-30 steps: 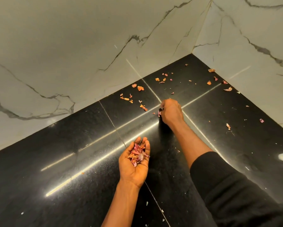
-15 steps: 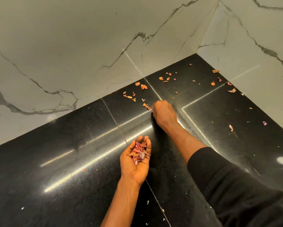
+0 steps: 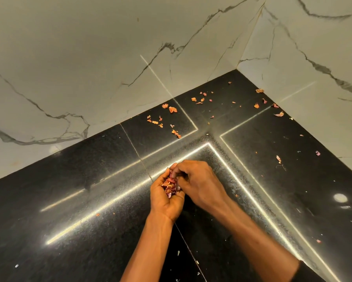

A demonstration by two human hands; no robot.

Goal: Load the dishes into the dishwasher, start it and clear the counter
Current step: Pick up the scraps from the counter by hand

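Note:
My left hand (image 3: 166, 198) lies palm up just above the black counter (image 3: 93, 204), cupped round a small heap of pink and orange onion-skin scraps (image 3: 170, 185). My right hand (image 3: 197, 181) is over it from the right, fingertips curled down into the heap; whether they pinch a scrap is hidden. More onion-skin scraps (image 3: 172, 109) lie scattered on the counter toward the back corner.
White marble walls (image 3: 89, 64) close the counter on the left-back and right-back, meeting at a corner at the top right. Loose scraps (image 3: 278, 114) lie along the right wall, and one (image 3: 278, 158) sits at mid right. Tiny white specks dot the near counter.
My right hand has drawn back from the counter near the scattered scraps and come down onto the heap in my left palm. The left hand has stayed cupped and about where it was.

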